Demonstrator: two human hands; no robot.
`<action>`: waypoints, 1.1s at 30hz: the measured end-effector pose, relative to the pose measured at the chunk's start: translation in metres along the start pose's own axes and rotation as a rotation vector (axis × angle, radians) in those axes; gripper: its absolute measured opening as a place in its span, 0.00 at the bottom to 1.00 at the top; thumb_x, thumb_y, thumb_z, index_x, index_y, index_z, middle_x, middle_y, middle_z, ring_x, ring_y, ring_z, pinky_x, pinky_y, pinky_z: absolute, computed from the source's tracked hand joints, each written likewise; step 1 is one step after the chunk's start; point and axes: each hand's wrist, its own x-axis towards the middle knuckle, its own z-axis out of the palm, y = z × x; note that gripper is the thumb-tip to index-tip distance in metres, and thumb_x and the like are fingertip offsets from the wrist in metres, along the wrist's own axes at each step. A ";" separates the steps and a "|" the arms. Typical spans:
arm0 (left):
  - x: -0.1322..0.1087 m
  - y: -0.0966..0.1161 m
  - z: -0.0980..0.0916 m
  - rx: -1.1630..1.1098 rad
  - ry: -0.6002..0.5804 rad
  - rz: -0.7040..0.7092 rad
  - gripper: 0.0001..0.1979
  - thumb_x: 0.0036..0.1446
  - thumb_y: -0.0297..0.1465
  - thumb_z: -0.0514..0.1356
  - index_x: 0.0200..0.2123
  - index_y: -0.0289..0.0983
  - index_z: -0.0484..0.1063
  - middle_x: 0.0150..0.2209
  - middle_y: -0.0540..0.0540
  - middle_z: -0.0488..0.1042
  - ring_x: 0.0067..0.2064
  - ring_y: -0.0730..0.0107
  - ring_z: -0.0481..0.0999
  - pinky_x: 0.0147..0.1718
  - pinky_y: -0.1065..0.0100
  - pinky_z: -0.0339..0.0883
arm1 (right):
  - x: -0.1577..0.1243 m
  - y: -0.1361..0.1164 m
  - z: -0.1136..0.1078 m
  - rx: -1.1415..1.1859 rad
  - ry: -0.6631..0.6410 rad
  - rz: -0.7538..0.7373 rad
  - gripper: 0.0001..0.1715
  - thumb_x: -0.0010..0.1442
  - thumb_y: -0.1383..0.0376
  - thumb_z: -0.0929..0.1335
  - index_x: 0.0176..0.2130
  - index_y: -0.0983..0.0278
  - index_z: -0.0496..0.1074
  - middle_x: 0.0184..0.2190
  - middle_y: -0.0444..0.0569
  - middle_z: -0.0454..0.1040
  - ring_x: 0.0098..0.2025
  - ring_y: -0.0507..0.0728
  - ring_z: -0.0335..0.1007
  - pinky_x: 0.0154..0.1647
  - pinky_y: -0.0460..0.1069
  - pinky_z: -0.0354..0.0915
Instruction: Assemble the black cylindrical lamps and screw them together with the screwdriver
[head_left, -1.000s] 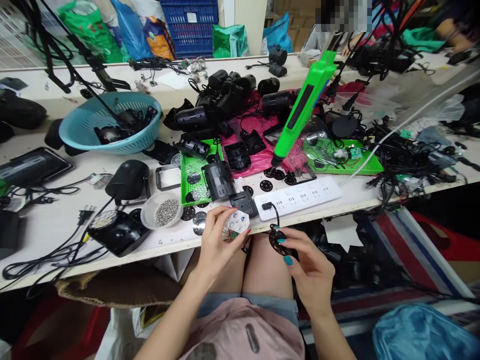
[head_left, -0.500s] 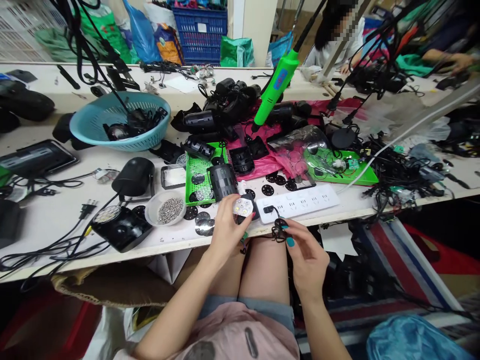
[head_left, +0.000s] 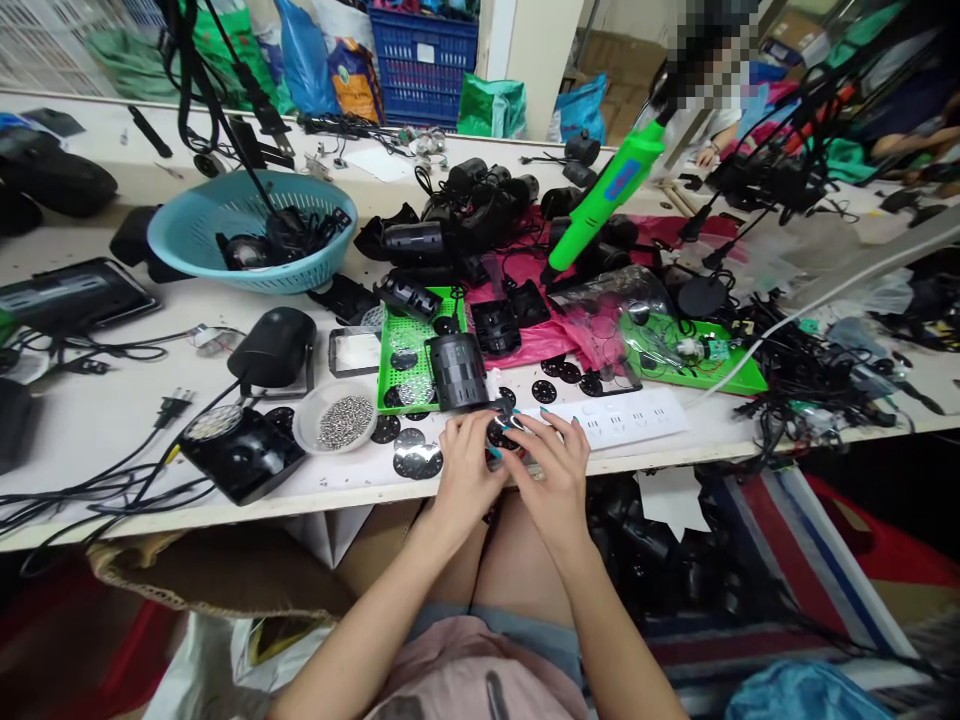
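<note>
Left hand [head_left: 471, 470] and right hand [head_left: 551, 470] pinch the black disc [head_left: 499, 432] from opposite sides at the front edge of the bench [head_left: 360, 475], apparently so that each grip steadies the other, though from afar I cannot tell what lies beneath.

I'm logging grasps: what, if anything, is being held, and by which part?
A dark disc, held around its edge by the fingertips of the left grip and right grip; its underside is hidden.
</note>
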 end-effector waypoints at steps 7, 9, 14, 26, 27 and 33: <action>-0.001 -0.003 0.001 -0.060 -0.008 -0.022 0.23 0.56 0.22 0.62 0.55 0.38 0.65 0.53 0.39 0.72 0.53 0.52 0.66 0.52 0.51 0.63 | -0.002 0.001 0.006 -0.045 -0.028 0.012 0.11 0.64 0.60 0.70 0.47 0.54 0.76 0.51 0.46 0.80 0.58 0.63 0.67 0.67 0.68 0.47; -0.002 -0.004 0.002 -0.070 -0.009 -0.031 0.28 0.56 0.22 0.62 0.59 0.38 0.61 0.55 0.38 0.71 0.54 0.51 0.65 0.53 0.50 0.63 | -0.002 0.002 0.007 -0.041 -0.035 0.016 0.11 0.64 0.60 0.70 0.48 0.54 0.76 0.51 0.46 0.80 0.57 0.63 0.67 0.67 0.67 0.48; -0.002 -0.005 0.000 -0.088 -0.039 -0.049 0.35 0.56 0.23 0.62 0.65 0.39 0.55 0.56 0.37 0.70 0.54 0.51 0.65 0.54 0.50 0.64 | -0.004 0.006 0.006 -0.049 -0.051 -0.008 0.13 0.64 0.60 0.70 0.49 0.54 0.76 0.52 0.47 0.79 0.58 0.63 0.66 0.66 0.67 0.50; 0.012 -0.007 -0.039 -0.188 -0.338 -0.048 0.35 0.57 0.24 0.61 0.66 0.40 0.57 0.65 0.40 0.64 0.66 0.54 0.61 0.65 0.52 0.57 | -0.007 0.006 -0.001 -0.139 0.002 -0.156 0.14 0.65 0.65 0.68 0.50 0.58 0.76 0.59 0.54 0.71 0.62 0.66 0.62 0.63 0.68 0.59; 0.013 -0.007 -0.040 -0.185 -0.350 -0.046 0.35 0.56 0.24 0.61 0.67 0.40 0.57 0.65 0.40 0.64 0.66 0.54 0.61 0.65 0.52 0.57 | -0.007 0.006 -0.001 -0.149 0.003 -0.170 0.14 0.66 0.65 0.67 0.50 0.59 0.76 0.59 0.55 0.70 0.62 0.66 0.62 0.63 0.68 0.59; 0.020 -0.006 -0.044 -0.200 -0.376 -0.044 0.30 0.59 0.25 0.60 0.65 0.39 0.62 0.59 0.39 0.71 0.59 0.55 0.69 0.59 0.53 0.64 | -0.001 0.009 -0.006 -0.192 -0.043 -0.255 0.15 0.65 0.65 0.68 0.51 0.59 0.75 0.59 0.56 0.71 0.62 0.67 0.62 0.63 0.69 0.59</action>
